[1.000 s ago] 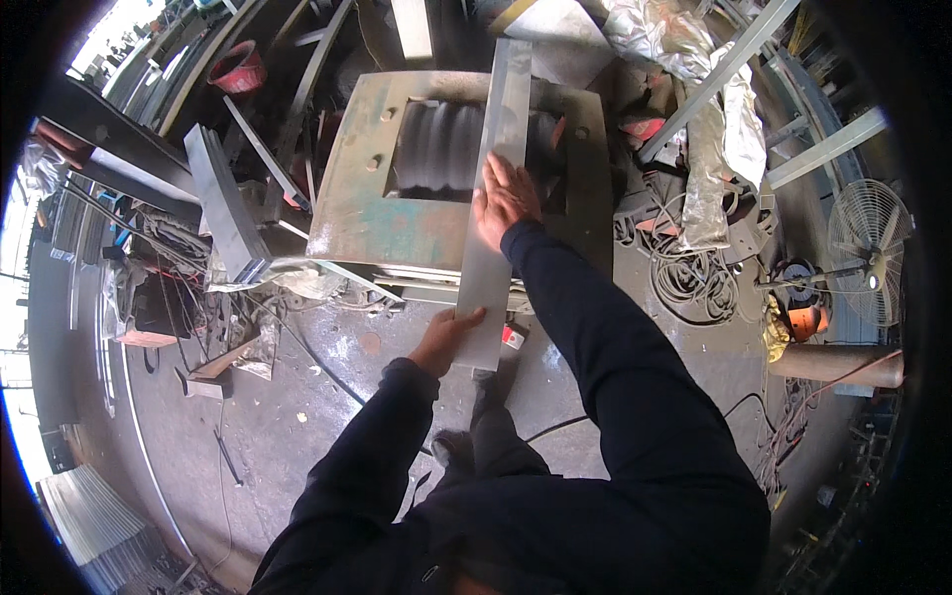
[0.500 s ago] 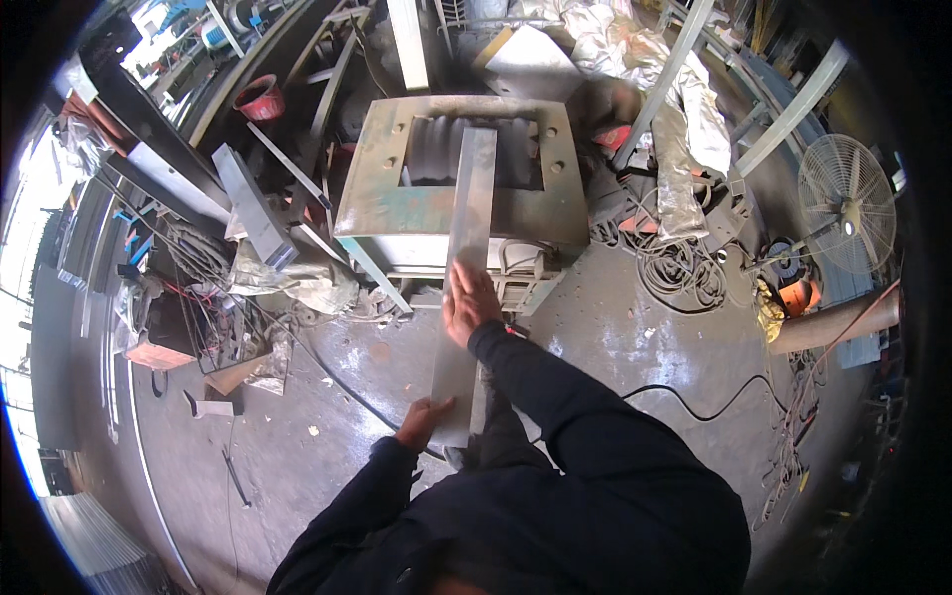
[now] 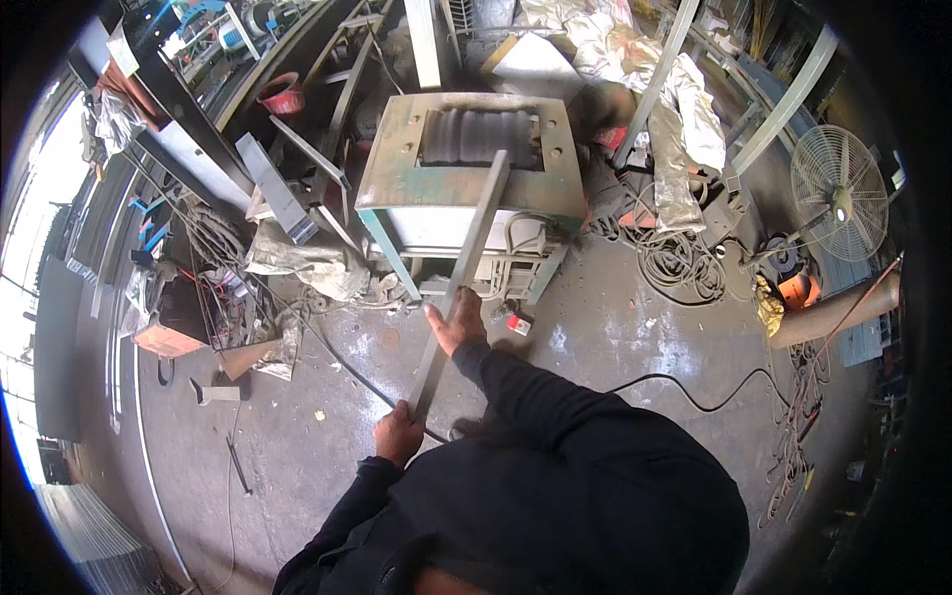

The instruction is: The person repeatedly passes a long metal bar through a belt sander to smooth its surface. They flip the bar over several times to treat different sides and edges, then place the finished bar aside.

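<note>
A long rectangular metal bar (image 3: 477, 233) slants away from me, its narrow side up. My left hand (image 3: 399, 436) is closed round its near end. Farther along, my right hand (image 3: 462, 323) grips the middle, thumb on the left side and the other fingers partly hidden. The bar's far end overlaps the front of a worn green-and-beige machine (image 3: 392, 183), just short of the dark ribbed roller (image 3: 471, 139) in its top opening. Whether that end touches the machine top, I cannot tell.
Similar metal pieces (image 3: 277, 188) lean at the left, near a red bucket (image 3: 282, 94). Coiled cable (image 3: 679, 273) and a large fan (image 3: 841, 193) stand at the right. A black cable (image 3: 684, 382) crosses the floor. A small red-and-white box (image 3: 519, 324) lies before the machine.
The bar has turned from its broad face onto its narrow side. Its far end has come back off the roller, and my left hand has shifted left and slightly nearer. The right hand's grip has changed.
</note>
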`<state>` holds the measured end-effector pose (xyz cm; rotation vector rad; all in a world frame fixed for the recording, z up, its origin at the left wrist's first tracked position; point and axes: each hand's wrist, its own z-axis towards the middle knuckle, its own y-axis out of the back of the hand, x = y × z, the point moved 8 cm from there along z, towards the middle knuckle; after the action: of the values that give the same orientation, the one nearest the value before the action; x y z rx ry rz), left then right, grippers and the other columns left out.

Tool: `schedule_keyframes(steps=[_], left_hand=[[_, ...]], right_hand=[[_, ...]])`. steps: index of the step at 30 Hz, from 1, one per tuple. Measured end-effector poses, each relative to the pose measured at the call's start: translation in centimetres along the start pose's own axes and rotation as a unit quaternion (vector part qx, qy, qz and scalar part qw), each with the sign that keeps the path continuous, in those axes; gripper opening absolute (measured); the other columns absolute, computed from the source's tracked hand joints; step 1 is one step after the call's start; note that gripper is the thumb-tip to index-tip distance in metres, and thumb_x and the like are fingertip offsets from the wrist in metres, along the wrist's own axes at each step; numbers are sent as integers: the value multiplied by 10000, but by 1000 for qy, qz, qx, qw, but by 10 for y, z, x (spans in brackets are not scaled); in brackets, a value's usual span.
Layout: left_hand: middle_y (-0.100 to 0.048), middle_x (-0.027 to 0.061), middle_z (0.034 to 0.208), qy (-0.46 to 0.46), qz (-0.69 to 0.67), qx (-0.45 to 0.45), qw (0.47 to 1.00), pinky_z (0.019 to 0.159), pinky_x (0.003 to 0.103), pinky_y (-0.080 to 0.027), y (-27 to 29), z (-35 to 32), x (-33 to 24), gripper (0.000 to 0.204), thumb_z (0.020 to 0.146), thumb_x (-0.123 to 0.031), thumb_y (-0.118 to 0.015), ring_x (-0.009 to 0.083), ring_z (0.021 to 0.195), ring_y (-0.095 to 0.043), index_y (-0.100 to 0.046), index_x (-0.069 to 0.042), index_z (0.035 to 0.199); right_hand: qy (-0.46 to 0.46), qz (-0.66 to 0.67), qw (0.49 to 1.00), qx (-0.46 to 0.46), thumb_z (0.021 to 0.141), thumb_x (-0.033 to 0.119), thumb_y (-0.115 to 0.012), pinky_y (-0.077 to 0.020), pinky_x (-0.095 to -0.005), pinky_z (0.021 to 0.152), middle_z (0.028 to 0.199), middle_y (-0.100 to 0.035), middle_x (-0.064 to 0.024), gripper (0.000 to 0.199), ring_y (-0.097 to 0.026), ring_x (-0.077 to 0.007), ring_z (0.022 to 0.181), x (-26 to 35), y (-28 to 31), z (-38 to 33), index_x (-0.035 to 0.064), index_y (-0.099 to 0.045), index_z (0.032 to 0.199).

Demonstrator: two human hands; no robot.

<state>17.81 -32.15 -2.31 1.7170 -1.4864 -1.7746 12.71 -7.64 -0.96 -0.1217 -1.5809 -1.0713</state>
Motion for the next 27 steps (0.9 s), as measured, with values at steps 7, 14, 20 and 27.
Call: schedule_keyframes(steps=[7, 14, 20, 27], left_hand=[[-541, 228, 1214, -130, 43, -61, 989, 884, 492, -483, 25, -15, -55, 568, 798, -278, -698, 405, 1076, -572, -471, -15, 1246], [-636, 204, 1008, 4, -82, -24, 996, 825, 389, -499, 1, 16, -41, 685, 830, -483, -692, 308, 966, -624, -545, 76, 1199], [-628, 104, 726, 161, -339, 83, 923, 623, 326, -474, -51, 62, -1, 499, 986, -435, -501, 162, 693, -586, -657, 27, 880], [-679, 135, 906, 164, -333, 98, 923, 798, 331, -475, -82, 111, -61, 657, 1025, -494, -365, 173, 887, -595, -650, 99, 1041]], right_hand=[[-181, 126, 974, 41, 763, 286, -667, -521, -431, 759, 814, -689, -252, 332, -686, -381, 850, -53, 5, 13, -37, -699, 836], [-147, 174, 974, -13, 803, 373, -692, -492, -406, 767, 886, -670, -234, 474, -648, -337, 867, -72, 21, 33, -83, -608, 903], [-144, 159, 977, -23, 830, 368, -656, -486, -410, 765, 851, -644, -248, 455, -629, -367, 841, -57, 37, 60, -71, -551, 891], [-92, -68, 993, -16, 903, 311, -518, -482, -526, 775, 876, -626, -297, 343, -622, -456, 867, -35, 38, 129, -17, -465, 990]])
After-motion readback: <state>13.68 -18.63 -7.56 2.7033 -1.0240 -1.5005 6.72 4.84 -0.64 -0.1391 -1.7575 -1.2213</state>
